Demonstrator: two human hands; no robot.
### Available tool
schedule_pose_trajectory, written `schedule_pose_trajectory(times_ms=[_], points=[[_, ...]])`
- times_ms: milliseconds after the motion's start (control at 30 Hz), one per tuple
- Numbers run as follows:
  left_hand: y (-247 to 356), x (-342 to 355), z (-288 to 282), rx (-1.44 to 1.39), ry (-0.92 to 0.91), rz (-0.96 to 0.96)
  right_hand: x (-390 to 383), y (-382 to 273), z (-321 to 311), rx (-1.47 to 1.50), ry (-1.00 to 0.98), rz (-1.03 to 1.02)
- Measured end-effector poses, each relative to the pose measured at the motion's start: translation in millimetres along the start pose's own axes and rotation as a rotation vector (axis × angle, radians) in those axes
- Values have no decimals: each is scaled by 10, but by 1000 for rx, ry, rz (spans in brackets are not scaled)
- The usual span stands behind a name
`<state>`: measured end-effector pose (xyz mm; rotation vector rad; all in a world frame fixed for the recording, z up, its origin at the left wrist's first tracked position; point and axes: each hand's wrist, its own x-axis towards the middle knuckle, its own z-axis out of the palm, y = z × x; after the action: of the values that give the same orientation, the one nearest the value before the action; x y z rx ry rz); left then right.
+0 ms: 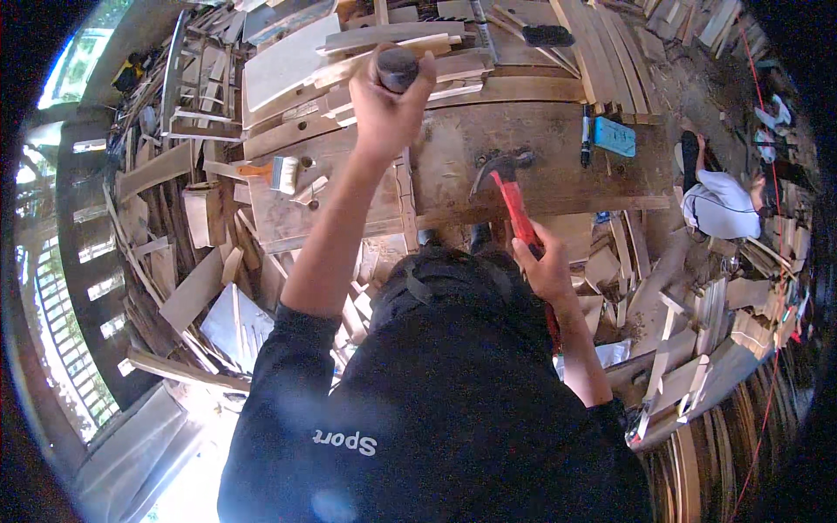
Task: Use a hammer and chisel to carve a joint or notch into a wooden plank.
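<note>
My left hand (390, 109) is raised over the far side of the workbench (540, 183), fingers wrapped round a dark object with a round, flat end (398, 71). The rest of that object is hidden, so I cannot tell its kind. Close to my body at the right, my right hand (547, 266) grips a claw hammer (514, 205) by its red and black handle. The dark hammer head reaches over the near edge of the bench.
Wood strips (392, 39) are piled along the bench's far side. A paintbrush (285, 174) lies left; a black marker (585, 139) and a blue case (615, 137) lie right. Wood offcuts (205, 288) crowd the floor. Another person (722, 205) is at the far right.
</note>
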<state>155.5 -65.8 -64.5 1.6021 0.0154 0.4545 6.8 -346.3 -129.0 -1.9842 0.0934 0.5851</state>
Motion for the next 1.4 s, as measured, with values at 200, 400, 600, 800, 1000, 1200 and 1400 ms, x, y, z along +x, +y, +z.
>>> schedule_pose_trajectory(times_ms=[200,400,600,800,1000,1200,1400], points=[[163,-117,40,194,-35,60,-23,89,20,42,131,-90],[104,-162,91,200,17,75,-58,-49,-287,-28,73,-137],[70,-205,50,223,19,139,-4,-358,-522,45,3,-39],[76,-352,144,233,16,126,-102,-627,-665,27,-61,-117],[213,-401,34,297,-16,98,-472,-1897,-860,25,-6,-326],[216,-436,-58,285,4,156,-302,-2138,-656,-584,62,-560],[105,-399,-92,196,6,181,-376,-2258,-554,-514,126,-691]])
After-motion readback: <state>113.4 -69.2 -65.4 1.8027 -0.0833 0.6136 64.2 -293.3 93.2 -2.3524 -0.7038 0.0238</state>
